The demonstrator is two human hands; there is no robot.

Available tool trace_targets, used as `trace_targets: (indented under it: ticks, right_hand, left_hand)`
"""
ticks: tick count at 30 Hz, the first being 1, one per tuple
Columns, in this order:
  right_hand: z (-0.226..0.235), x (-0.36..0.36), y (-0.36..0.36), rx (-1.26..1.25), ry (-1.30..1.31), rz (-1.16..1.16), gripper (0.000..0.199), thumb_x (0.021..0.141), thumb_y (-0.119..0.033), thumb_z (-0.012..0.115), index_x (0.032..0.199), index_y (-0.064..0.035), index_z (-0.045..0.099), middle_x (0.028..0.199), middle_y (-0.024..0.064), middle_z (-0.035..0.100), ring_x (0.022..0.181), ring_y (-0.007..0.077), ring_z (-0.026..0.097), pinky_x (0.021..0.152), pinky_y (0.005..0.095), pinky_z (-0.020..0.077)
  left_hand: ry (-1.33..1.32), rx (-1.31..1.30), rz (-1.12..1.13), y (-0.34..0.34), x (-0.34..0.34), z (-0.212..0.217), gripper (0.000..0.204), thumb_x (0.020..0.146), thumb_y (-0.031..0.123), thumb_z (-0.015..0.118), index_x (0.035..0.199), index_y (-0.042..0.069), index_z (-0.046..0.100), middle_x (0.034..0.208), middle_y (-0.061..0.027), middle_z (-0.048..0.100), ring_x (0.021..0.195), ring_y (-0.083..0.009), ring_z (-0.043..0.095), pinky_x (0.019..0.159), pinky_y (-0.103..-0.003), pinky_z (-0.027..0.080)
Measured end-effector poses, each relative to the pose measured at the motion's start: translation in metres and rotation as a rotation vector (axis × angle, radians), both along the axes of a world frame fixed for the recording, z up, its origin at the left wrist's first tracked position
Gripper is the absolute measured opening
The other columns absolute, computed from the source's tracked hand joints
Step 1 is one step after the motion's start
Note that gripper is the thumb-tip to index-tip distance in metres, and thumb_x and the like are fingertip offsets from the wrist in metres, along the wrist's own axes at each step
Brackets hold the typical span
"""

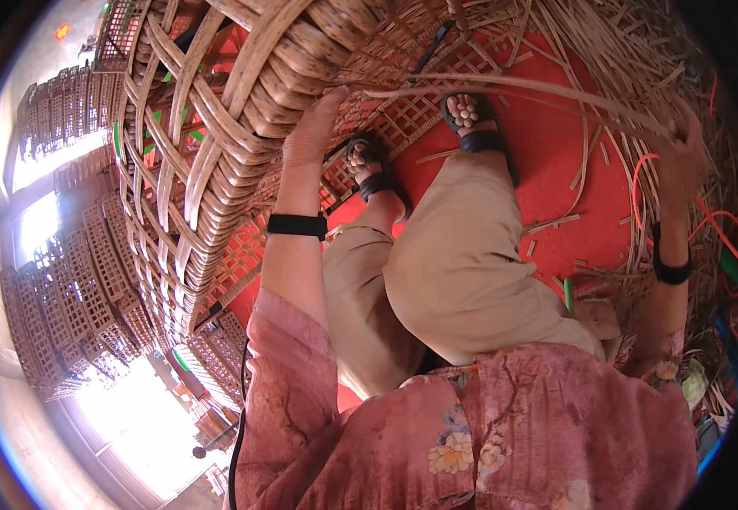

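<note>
- Spanning the space between both hands, a long pale strip (pixel 547 84) arches from 12 to 2 o'clock, over the red floor (pixel 547 183); it shows as two close lines, and whether it is doubled or a pair cannot be told.
- Right hand (pixel 681 149), at 2 o'clock: blurred, its fingers bent and grasping the strip near that end.
- Left hand (pixel 313 132), at 11 o'clock: beside the thick plaited edge of the big brown basket (pixel 279 85); its fingertips are unclear, so whether they are clenched on anything or released cannot be told.
- The basket fills 10 to 11 o'clock, its open crisscross side toward 9.
- Loose strips (pixel 632 42) lie heaped at 1 to 2 o'clock.
- Orange cord (pixel 710 219) loops at 3 o'clock, just below the right hand.
- Dark sandals (pixel 483 140) are on the person's feet at 12 o'clock.
- Stacked lattice pieces (pixel 71 297) stand at 9 o'clock, well apart from the hands.
</note>
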State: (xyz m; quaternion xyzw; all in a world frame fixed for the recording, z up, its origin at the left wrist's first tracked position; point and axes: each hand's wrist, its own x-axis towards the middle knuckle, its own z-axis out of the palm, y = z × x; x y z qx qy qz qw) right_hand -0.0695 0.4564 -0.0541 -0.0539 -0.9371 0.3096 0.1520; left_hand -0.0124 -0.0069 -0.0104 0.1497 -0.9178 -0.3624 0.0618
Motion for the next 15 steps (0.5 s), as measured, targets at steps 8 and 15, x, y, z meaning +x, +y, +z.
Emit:
trace_targets:
  ticks: [8, 15]
  right_hand:
    - [-0.13, 0.047, 0.103, 0.495, -0.281, 0.069, 0.047, 0.083, -0.044, 0.063, 0.115, -0.0095, 0.061, 0.078, 0.0056, 0.066, 0.065, 0.0206, 0.063, 0.054, 0.0335, 0.048]
    - [-0.215, 0.059, 0.11, 0.183, -0.619, 0.09, 0.068, 0.077, -0.039, 0.069, 0.131, -0.0058, 0.046, 0.132, 0.0178, 0.045, 0.119, 0.0316, 0.048, 0.096, 0.0412, 0.0417]
  left_hand:
    - [-0.011, -0.1, 0.14, -0.014, -0.006, -0.02, 0.025, 0.067, 0.009, 0.075, 0.086, 0.002, 0.059, 0.08, -0.0037, 0.065, 0.073, -0.0088, 0.059, 0.069, -0.024, 0.047]
    - [0.05, -0.182, 0.148, 0.005, -0.017, -0.011, 0.026, 0.064, 0.016, 0.079, 0.077, 0.002, 0.061, 0.066, -0.0016, 0.062, 0.062, -0.0083, 0.055, 0.062, -0.024, 0.045]
